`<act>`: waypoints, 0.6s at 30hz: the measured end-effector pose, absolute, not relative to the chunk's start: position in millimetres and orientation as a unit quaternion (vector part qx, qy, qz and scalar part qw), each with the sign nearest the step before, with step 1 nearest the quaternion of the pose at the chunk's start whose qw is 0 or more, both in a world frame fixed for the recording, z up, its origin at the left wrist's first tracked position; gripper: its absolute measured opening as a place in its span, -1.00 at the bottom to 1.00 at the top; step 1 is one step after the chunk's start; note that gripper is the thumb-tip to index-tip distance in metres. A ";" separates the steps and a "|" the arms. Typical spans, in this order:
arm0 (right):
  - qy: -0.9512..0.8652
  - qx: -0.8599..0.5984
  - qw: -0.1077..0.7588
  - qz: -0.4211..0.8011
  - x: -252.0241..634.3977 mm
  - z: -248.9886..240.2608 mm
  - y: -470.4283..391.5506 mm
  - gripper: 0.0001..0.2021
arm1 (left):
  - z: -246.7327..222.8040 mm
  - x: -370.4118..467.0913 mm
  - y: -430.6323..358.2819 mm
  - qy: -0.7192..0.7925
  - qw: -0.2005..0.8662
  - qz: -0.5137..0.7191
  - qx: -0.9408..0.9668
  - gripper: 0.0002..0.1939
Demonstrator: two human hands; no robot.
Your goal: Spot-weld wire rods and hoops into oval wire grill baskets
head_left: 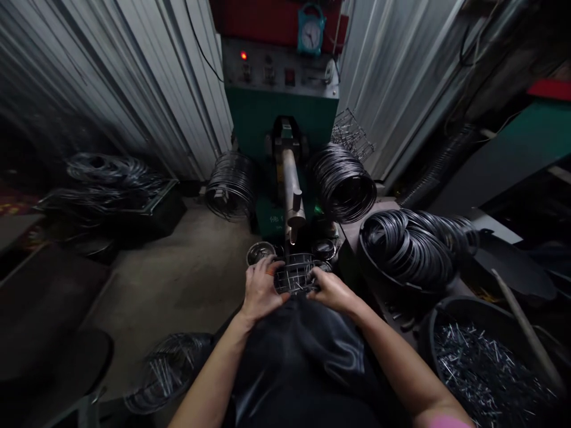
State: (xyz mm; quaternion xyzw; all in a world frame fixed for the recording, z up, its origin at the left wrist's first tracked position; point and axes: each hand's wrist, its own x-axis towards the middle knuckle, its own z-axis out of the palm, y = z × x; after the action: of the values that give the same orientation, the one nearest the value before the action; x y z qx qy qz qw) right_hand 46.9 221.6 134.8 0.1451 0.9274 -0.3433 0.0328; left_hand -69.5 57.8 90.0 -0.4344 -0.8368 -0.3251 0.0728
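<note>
Low in the middle, a small wire basket or frame (296, 274) with crossed metal wires is between my hands, just above the dark apron on my lap. My left hand (262, 286) curls its fingers and thumb round the left side of it. On the right side, my right hand (332, 289) grips the wires with thumb and fingers. Right above stands the machine's metal arm with its pointed electrode (293, 229), apart from my hands. A round metal ring or dish (260, 252) lies beyond my left fingers. The underside of the wire basket is hidden.
Wire-ring stacks hang left (229, 184) and right (343, 181) of the green machine (254, 110). More rings fill a basin (401, 279) at right. Below it stands a bucket (430, 339) of short metal pins. Wire pieces (169, 368) lie at lower left.
</note>
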 end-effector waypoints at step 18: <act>0.932 -0.056 -0.080 -0.350 32.1 102.9 231.5 -0.69 | 79.4 -91.1 60.4 -0.809 0.008 -0.409 -0.423 -0.35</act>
State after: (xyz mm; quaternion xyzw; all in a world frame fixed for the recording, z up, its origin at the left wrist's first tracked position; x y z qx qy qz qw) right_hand 32.1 231.5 102.9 -0.0560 0.9318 -0.3497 -0.0798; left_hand -91.1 60.4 79.4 -0.4227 -0.8087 -0.4090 0.0080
